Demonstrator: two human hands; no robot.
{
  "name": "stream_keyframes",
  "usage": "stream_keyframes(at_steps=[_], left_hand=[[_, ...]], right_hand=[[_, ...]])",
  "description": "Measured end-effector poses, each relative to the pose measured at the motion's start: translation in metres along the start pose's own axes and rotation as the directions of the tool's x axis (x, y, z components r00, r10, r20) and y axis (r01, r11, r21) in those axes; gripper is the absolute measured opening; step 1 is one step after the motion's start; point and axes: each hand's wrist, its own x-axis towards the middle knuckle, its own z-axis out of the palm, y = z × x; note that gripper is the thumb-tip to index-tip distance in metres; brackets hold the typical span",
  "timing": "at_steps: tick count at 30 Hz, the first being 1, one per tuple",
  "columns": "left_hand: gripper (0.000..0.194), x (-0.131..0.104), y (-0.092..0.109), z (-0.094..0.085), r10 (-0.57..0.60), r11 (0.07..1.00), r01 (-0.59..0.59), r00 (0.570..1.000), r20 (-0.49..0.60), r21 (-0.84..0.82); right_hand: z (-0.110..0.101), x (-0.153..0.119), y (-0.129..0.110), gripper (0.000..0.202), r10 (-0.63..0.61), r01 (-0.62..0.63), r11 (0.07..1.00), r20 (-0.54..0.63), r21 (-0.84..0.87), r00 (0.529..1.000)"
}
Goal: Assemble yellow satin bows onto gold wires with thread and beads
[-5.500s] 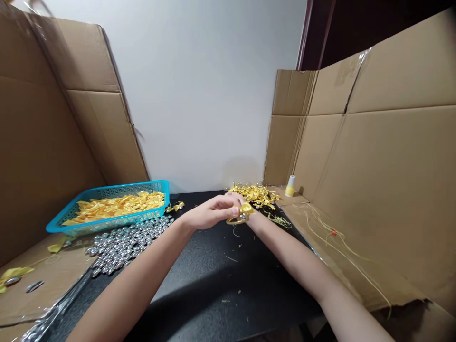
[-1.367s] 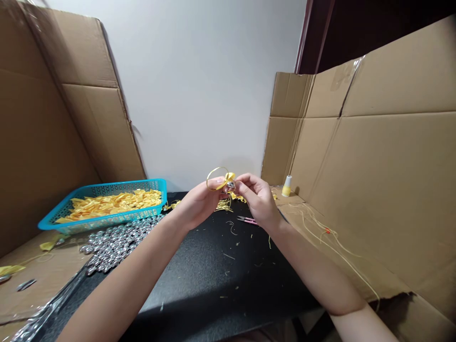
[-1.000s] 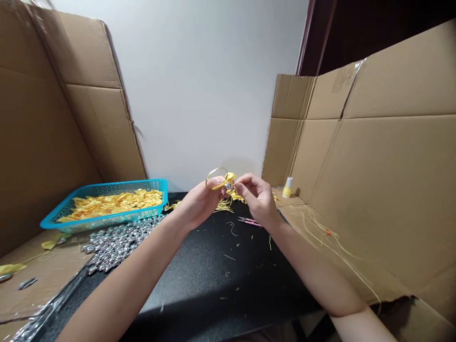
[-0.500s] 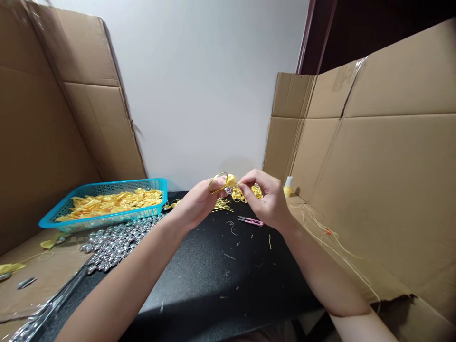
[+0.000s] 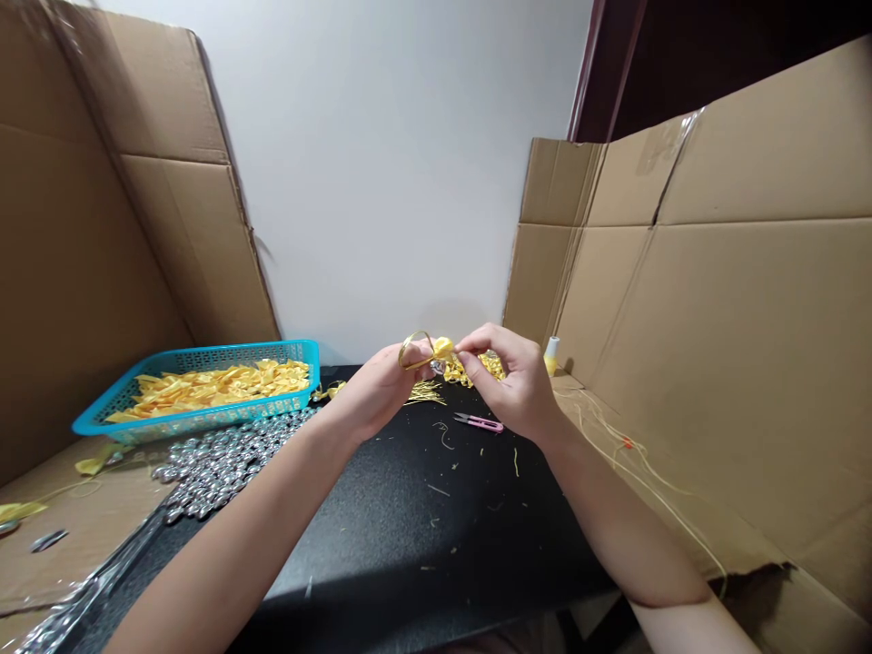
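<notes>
Above the far part of the black table (image 5: 409, 509), my left hand (image 5: 385, 386) is closed on a yellow ribbon bow (image 5: 442, 349). A loop of gold cord (image 5: 401, 350) curls over its fingers, and a small shiny silver piece (image 5: 437, 367) shows just below the bow. My right hand (image 5: 508, 372) pinches thumb and forefinger together at the bow's right side; whatever lies between those fingertips is too small to make out. Beneath my hands are a bundle of gold cord pieces (image 5: 426, 392) and a heap of finished-looking yellow bows (image 5: 487, 368), partly hidden.
Pink thread snips (image 5: 480, 422) lie below my right hand among thread scraps. At left, a blue basket (image 5: 197, 422) holds yellow ribbon pieces, beside a pile of silver beads (image 5: 224, 463). A thread spool (image 5: 551, 354) stands at right. Cardboard walls (image 5: 763, 345) flank the table.
The yellow bow shows slightly more fully between my hands, having turned or shifted a little to the right. Both hands stay almost in place.
</notes>
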Motion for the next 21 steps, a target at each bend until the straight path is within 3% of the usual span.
stream_keyframes(at_steps=[14, 21], left_hand=[[0.018, -0.0008, 0.0002, 0.0006, -0.066, 0.998, 0.066, 0.998, 0.016, 0.002], [0.019, -0.0017, 0.0034, 0.0021, -0.046, 0.999, 0.046, 0.998, 0.031, 0.004]], right_hand=[[-0.0024, -0.0002, -0.0015, 0.014, -0.084, 0.086, 0.992, 0.026, -0.088, 0.996], [-0.0066, -0.0001, -0.0036, 0.014, -0.082, 0.084, 0.99, 0.03, -0.111, 0.996]])
